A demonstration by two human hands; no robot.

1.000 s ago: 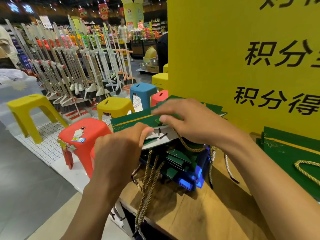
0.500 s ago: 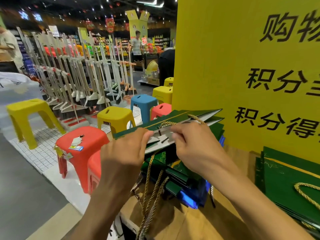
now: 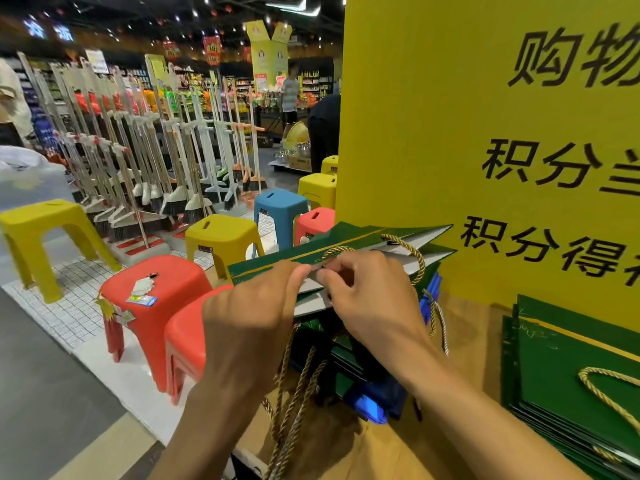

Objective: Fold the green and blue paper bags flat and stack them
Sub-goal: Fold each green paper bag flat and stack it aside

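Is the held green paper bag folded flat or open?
Nearly flat: the green paper bag closes where the left hand and right hand pinch it; white inner layers gape beyond.

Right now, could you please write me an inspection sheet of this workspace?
Surface: wooden counter, bare in front of the sign.
Job's things: green bag nearly flat, held above an untidy pile of green and blue bags; stack of flat green bags at the right.
Clutter: nothing seen.
Hands: left hand and right hand both pinch the green bag's near edge.
Cables: nothing seen; only rope handles hanging over the counter's edge.
Surroundings: yellow sign behind the counter, plastic stools, broom racks, shoppers far off.
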